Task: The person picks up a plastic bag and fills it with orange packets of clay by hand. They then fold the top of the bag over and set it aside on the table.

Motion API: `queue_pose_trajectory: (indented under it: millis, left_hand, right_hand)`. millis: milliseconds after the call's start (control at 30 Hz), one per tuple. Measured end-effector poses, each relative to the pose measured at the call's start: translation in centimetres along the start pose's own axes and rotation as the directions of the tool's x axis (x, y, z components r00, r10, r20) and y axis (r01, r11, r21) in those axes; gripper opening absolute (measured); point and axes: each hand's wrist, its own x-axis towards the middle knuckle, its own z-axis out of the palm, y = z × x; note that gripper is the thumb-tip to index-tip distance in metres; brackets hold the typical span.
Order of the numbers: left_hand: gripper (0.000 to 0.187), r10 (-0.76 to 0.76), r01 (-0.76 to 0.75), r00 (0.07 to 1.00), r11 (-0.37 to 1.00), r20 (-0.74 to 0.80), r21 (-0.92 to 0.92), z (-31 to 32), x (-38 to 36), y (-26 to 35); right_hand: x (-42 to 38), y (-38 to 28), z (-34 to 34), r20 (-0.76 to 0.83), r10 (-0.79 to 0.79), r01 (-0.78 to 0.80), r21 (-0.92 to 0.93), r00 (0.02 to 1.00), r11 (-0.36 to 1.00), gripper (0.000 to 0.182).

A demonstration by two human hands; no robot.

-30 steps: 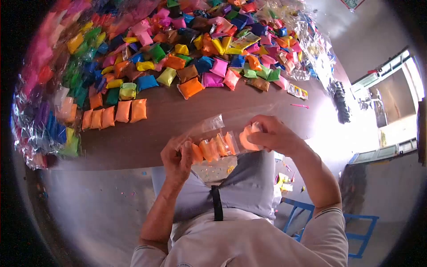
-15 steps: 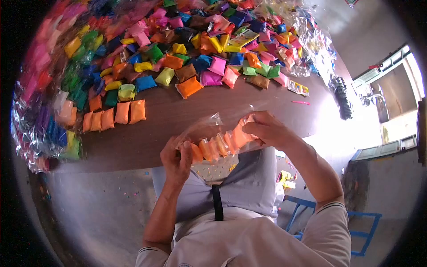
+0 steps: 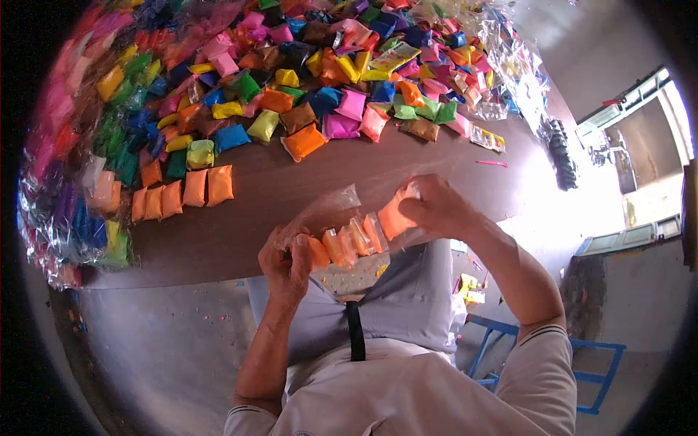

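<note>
My left hand (image 3: 286, 263) is closed on the left end of a clear plastic bag (image 3: 342, 198), thumb pressed against an orange packet. Inside the bag several small orange packets (image 3: 350, 243) stand side by side in a row, over the table's near edge. My right hand (image 3: 440, 209) pinches a larger-looking orange packet (image 3: 395, 218) at the bag's right end, a little apart from that row. Clear film lies around the right fingers too. To the left, a line of orange packets (image 3: 194, 189) rests flat on the brown table.
A big heap of coloured packets (image 3: 349, 105) covers the back and left of the table (image 3: 305, 178). Clear wrappers (image 3: 509, 65) lie at the back right. A printed sachet (image 3: 488, 139) and a pink stick (image 3: 492, 164) lie right of the heap. A blue metal frame (image 3: 596, 378) stands on the floor.
My right hand and its orange packet have shifted slightly, and a gap now shows between that packet and the row. My left hand keeps its hold, and the view has tilted a little.
</note>
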Motion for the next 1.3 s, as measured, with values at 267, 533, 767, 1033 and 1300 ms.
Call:
queue_pose_trajectory:
  millis: [267,533,767,1033,1300]
  left_hand:
    - [0.021,0.018,-0.018,1.000,1.000,0.023,0.004,-0.3,0.0,0.4]
    - [0.023,0.032,-0.032,0.999,0.999,0.012,0.031,-0.4,-0.1,-0.1]
    - [0.017,0.018,-0.016,0.999,0.999,0.051,-0.029,-0.7,-0.4,-0.7]
    - [0.010,0.005,-0.001,0.999,0.994,0.033,-0.105,-0.6,-0.6,-1.0]
    - [0.013,0.024,-0.022,1.000,0.996,0.018,-0.083,-0.2,-0.8,-2.6]
  right_hand:
    - [-0.1,-1.8,1.5,0.130,0.046,-0.001,-0.330,0.990,0.944,0.039]
    - [-0.4,-2.1,-0.8,0.237,0.056,0.022,-0.318,0.970,0.948,0.039]
    - [0.3,0.1,0.4,0.272,-0.018,0.071,-0.186,0.962,0.980,0.032]
    - [-1.2,-5.5,-3.5,0.081,-0.093,0.107,-0.183,0.992,0.977,0.017]
    - [8.1,-14.7,0.6,0.102,-0.464,0.474,-0.255,0.880,0.843,0.025]
